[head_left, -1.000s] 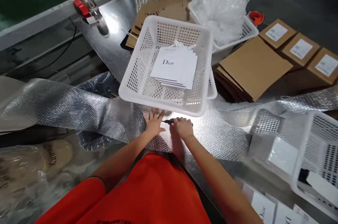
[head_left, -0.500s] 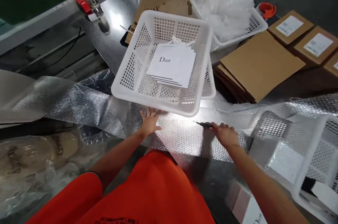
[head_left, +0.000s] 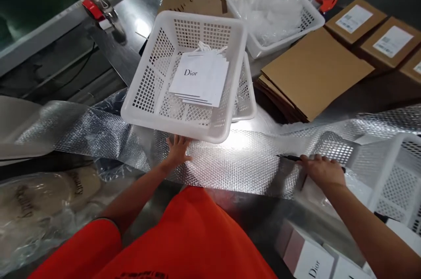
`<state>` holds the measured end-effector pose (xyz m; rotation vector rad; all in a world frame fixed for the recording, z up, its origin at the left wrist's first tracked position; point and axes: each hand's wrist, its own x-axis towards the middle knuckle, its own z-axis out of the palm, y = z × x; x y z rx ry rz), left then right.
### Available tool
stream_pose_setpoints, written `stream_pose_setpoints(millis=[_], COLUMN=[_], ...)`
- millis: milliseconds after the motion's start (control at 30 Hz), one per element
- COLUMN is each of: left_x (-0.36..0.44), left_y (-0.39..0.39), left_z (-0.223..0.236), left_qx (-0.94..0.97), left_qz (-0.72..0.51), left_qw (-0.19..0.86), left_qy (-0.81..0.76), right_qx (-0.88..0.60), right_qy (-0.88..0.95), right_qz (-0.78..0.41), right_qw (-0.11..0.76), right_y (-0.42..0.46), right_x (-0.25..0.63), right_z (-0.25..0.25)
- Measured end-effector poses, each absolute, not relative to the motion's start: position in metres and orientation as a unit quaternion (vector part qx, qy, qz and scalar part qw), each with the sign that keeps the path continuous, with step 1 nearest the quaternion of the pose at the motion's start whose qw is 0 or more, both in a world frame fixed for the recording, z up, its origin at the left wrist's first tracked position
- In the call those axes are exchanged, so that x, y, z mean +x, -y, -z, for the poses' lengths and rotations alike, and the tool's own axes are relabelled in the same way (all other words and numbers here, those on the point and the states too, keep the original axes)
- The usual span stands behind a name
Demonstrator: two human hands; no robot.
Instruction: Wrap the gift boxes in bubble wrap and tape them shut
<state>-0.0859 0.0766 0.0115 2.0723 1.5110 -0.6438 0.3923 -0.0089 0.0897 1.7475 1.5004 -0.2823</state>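
A long strip of bubble wrap (head_left: 230,167) lies across the metal table in front of me. My left hand (head_left: 177,151) is spread flat on it, fingertips at the near edge of a white plastic basket (head_left: 174,129). Farther right, my right hand (head_left: 324,173) grips a slim black-handled knife (head_left: 291,157), its thin tip pointing left over the wrap. Inside the basket sits a stack of white pieces printed "Dior" (head_left: 199,77), with white cords at the back.
Behind stand a basket of clear plastic packaging (head_left: 269,2), flat brown cardboard (head_left: 315,73), labelled cartons (head_left: 393,42) and a red tape dispenser (head_left: 325,0). Another white basket (head_left: 391,156) is at right. White Dior boxes (head_left: 312,261) sit at lower right, plastic-wrapped bags (head_left: 42,200) at left.
My right hand has moved right along the bubble wrap with the knife. My left hand stays on the wrap by the basket. The view has shifted slightly.
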Motion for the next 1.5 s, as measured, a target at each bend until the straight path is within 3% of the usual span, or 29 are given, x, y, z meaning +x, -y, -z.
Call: stream_pose_setpoints(millis=[167, 400, 633, 900, 1067, 1333, 1500], left_x=[-0.083, -0.085, -0.087, -0.076, -0.022, 0.136, 0.191], left_y=[-0.079, -0.083, -0.09, -0.086, -0.067, -0.043, -0.056], left_z=[-0.015, -0.014, -0.01, -0.03, -0.042, -0.033, -0.024], left_qx=[0.76, 0.762, 0.771, 0.794, 0.895, 0.968, 0.953], left_qz=[0.245, 0.241, 0.237, 0.241, 0.176, 0.162, 0.22], left_qw=[0.243, 0.244, 0.241, 0.147, 0.12, 0.147, 0.158], left_qy=[-0.55, -0.549, -0.54, -0.538, -0.392, -0.122, -0.136], right_qx=[0.703, 0.768, 0.839, 0.917, 0.933, 0.83, 0.826], right_qy=[-0.594, -0.566, -0.47, -0.331, -0.327, -0.476, -0.463], right_qz=[0.082, 0.051, 0.221, 0.194, 0.13, 0.28, 0.316], right_qw=[0.383, 0.296, 0.163, 0.115, 0.074, 0.074, 0.059], right_y=[0.011, 0.06, 0.171, 0.272, 0.238, 0.133, 0.134], right_x=[0.395, 0.343, 0.27, 0.201, 0.178, 0.166, 0.162], right_z=[-0.102, -0.114, -0.071, -0.023, -0.028, -0.029, -0.021])
